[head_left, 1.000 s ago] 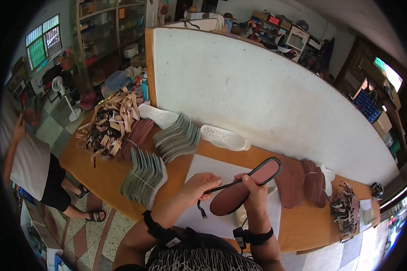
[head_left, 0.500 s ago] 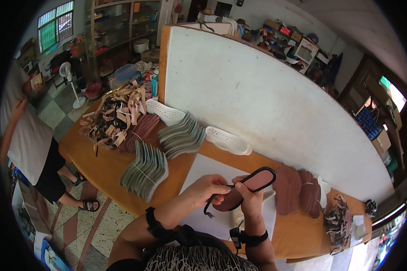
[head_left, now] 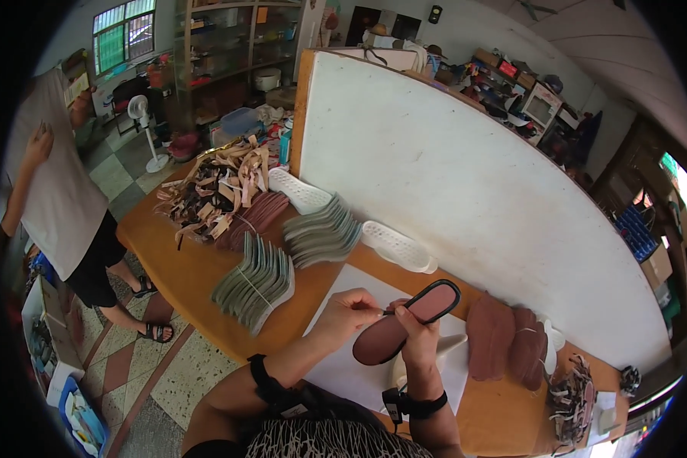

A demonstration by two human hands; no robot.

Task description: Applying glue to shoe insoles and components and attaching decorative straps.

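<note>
My right hand (head_left: 416,328) grips a reddish-brown shoe insole (head_left: 382,340) at its narrow middle, with the thumb on top. Black edging (head_left: 456,294) runs round the insole's rim; the insole is held tilted above a white sheet (head_left: 343,284) on the table. At the insole's left side, my left hand (head_left: 345,314) is closed in a pinch on a short dark piece of the edging strip, mostly hidden by the fingertips. Behind my right hand a white object (head_left: 452,349) lies on the sheet, partly covered, its kind unclear.
Grey-green insole stacks (head_left: 253,284) and a heap of tan and black strips (head_left: 220,187) cover the table's left. White soles (head_left: 397,246) lean along the partition (head_left: 450,175). Reddish-brown stacks (head_left: 487,336) lie to the right. Another person (head_left: 61,183) stands at the left.
My left hand has shifted to the insole's middle, and the loose strip end that hung below it no longer shows. The view has swung slightly left; the other person's hands have moved up.
</note>
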